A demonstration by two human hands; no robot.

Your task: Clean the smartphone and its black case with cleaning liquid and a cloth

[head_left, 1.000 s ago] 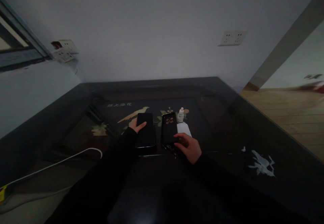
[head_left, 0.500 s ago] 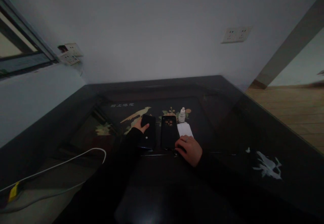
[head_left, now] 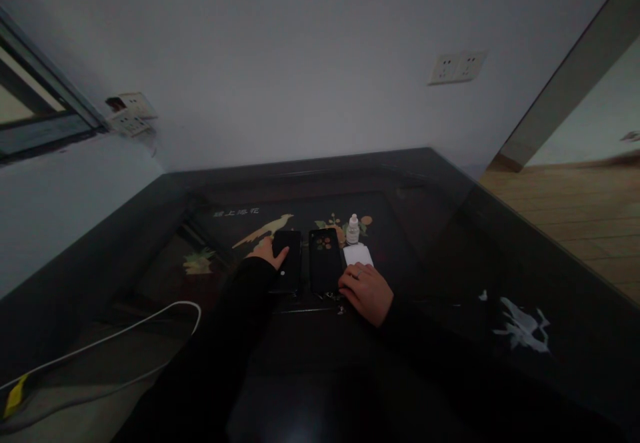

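A dark smartphone [head_left: 289,266] lies on the black table with a small bright spot on its surface. My left hand [head_left: 265,253] is closed on its left edge, thumb over the top face. To its right lies a black phone case [head_left: 324,266], camera holes at its far end and a small charm strap [head_left: 331,295] at its near end. My right hand [head_left: 367,291], fingers bent together, pinches the lower right edge of the case; the fingertips are partly hidden. Beyond this hand are a stack of white wipes or paper [head_left: 357,254] and a small white dropper bottle [head_left: 353,229] standing upright.
The glossy black table [head_left: 430,243] has inlaid bird and flower pictures. A white cable [head_left: 150,313] with a yellow tag [head_left: 16,396] runs at the left. Wall sockets [head_left: 456,68] are on the wall behind, and a window [head_left: 40,89] is at upper left.
The whole view has shifted slightly as my head moved. The phone's near edge seems to lie flatter now. Both hands keep nearly the same places at phone and case.
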